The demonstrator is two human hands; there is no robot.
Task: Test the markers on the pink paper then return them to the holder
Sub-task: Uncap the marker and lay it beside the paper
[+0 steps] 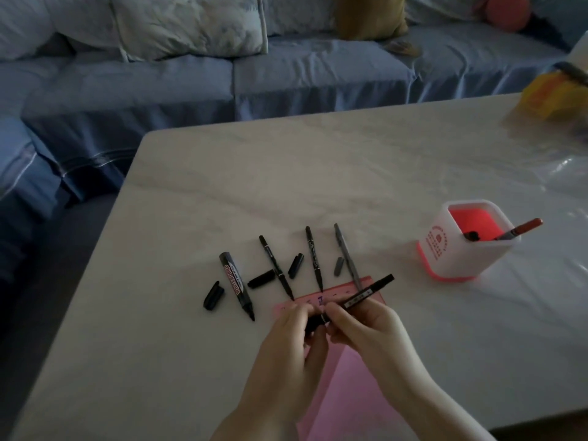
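My right hand [359, 326] grips a thin black marker [366, 294] by its barrel, its far end pointing up and right. My left hand [296, 332] pinches the cap on that marker's near end. Both hands hover over the pink paper [346, 377], which carries a few small ink marks near its top edge. Several uncapped markers lie in a row above the paper: a thick black one [237, 284], two thin black ones [276, 267] [314, 257] and a grey pen [347, 256]. Loose caps [213, 296] [261, 279] [296, 265] [338, 266] lie between them. The white and pink holder [458, 249] stands at the right.
A red-brown pen [521, 229] leans in the holder beside a dark item. The white marble table [286, 173] has its left edge near a blue sofa [191, 90] with cushions. A yellow object [556, 93] sits at the table's far right corner.
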